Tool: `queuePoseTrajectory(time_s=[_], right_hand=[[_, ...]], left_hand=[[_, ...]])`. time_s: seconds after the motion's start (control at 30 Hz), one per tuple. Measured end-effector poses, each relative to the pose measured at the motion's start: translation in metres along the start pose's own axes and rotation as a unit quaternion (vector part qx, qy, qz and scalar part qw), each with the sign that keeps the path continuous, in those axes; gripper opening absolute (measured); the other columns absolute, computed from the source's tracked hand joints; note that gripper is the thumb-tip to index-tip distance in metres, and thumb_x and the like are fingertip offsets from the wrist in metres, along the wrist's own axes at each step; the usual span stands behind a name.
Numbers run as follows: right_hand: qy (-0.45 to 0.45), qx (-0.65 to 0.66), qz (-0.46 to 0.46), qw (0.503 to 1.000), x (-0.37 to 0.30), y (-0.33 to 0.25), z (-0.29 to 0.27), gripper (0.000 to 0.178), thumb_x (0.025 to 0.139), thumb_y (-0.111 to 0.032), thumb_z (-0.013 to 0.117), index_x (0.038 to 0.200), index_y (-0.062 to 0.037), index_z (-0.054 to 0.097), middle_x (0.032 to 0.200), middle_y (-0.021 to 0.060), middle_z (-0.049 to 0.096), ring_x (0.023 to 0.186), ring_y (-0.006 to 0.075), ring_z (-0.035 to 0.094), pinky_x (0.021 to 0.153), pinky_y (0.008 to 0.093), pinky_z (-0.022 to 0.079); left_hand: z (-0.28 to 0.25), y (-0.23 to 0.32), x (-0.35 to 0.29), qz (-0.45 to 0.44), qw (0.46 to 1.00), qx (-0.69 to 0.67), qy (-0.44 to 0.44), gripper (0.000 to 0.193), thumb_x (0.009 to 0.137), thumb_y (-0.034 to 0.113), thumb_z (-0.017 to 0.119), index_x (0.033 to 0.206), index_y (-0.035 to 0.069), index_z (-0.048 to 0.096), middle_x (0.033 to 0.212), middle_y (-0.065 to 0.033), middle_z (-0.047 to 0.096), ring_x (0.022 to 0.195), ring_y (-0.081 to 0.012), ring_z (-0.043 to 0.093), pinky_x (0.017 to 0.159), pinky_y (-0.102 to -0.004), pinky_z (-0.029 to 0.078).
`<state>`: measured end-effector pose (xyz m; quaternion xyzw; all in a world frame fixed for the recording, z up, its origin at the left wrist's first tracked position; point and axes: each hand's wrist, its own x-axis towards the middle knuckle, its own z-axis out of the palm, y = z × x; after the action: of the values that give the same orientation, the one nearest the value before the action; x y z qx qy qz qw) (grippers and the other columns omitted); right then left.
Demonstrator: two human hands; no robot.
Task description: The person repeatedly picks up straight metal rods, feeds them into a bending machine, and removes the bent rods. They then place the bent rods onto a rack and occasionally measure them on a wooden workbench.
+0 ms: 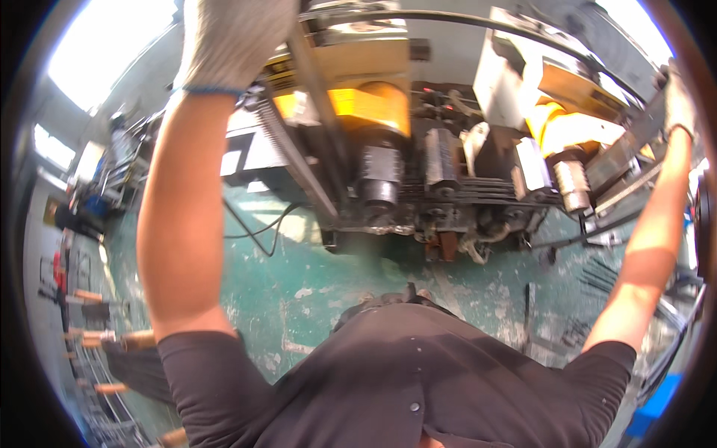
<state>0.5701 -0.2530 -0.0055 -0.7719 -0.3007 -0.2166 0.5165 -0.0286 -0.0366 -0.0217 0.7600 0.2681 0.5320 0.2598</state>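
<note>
My left hand [237, 41], in a pale knit glove with a blue cuff edge, is raised at the top left. Its fingers run out of the picture, so their grip does not show. Right beside it is a dark metal frame [470, 23], whose long bar crosses in front of the machine toward my other hand. At the far right rim my right hand [678, 104], also gloved, is held up with its fingers bent against the frame's end; they look closed on it, though blurred and small. Below the frame stands a machine [463, 193] with yellow housings and ridged metal cylinders.
Black cables [272, 235] lie on the worn green floor [261, 299] left of the machine. Long dark metal bars [529, 317] rest on the floor at the right. Racks with brown rolls [138, 340] stand at the left, and a blue box [657, 407] at the lower right.
</note>
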Motion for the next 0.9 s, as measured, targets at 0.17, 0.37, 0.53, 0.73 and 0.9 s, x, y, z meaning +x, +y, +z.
queuePoseTrajectory(time_s=[0.17,0.37,0.53,0.73,0.9], right_hand=[[0.035,-0.045,-0.014,0.998,-0.029,0.012,-0.030,0.052,0.108,-0.048,0.064,0.119,0.0016,0.075,0.105,0.0095,0.080,0.095,0.0119,0.074,0.086,0.0290,0.057],[0.024,-0.059,-0.067,0.996,-0.077,-0.019,0.002,0.042,0.106,-0.039,0.069,0.116,0.0009,0.074,0.101,0.0096,0.078,0.091,0.0127,0.072,0.083,0.0292,0.057],[0.038,-0.019,-0.108,0.993,-0.116,-0.031,0.018,0.033,0.103,-0.031,0.073,0.112,0.0004,0.072,0.099,0.0096,0.076,0.087,0.0134,0.070,0.081,0.0293,0.057],[0.144,0.264,-0.193,0.934,-0.284,-0.033,0.036,0.024,0.101,-0.022,0.078,0.108,-0.0003,0.071,0.095,0.0097,0.074,0.083,0.0141,0.068,0.078,0.0294,0.057],[0.076,0.370,0.204,0.903,-0.463,0.089,0.070,0.022,0.101,-0.017,0.077,0.116,-0.0021,0.070,0.105,0.0088,0.072,0.093,0.0166,0.069,0.085,0.0341,0.060]], left_hand=[[-0.032,-0.065,0.044,0.264,0.909,0.319,-0.051,0.024,0.109,0.019,0.060,0.121,0.011,0.079,0.111,-0.0084,0.079,0.105,-0.0220,0.076,0.097,-0.0363,0.060],[-0.044,-0.075,0.048,0.159,0.922,0.330,-0.126,0.038,0.109,0.034,0.060,0.131,0.008,0.077,0.115,-0.0139,0.082,0.112,-0.0249,0.079,0.108,-0.0396,0.056],[-0.020,-0.046,0.034,0.020,0.968,0.231,-0.095,0.048,0.102,0.042,0.067,0.127,0.003,0.076,0.105,-0.0135,0.082,0.103,-0.0240,0.081,0.106,-0.0402,0.054],[-0.043,-0.038,0.023,-0.009,0.958,0.279,-0.074,0.039,0.103,0.035,0.068,0.122,0.002,0.078,0.107,-0.0130,0.081,0.101,-0.0232,0.078,0.101,-0.0405,0.054],[-0.015,-0.033,0.019,-0.004,0.967,0.250,-0.041,0.035,0.107,0.031,0.066,0.119,0.001,0.079,0.109,-0.0123,0.080,0.100,-0.0216,0.076,0.097,-0.0357,0.055]])
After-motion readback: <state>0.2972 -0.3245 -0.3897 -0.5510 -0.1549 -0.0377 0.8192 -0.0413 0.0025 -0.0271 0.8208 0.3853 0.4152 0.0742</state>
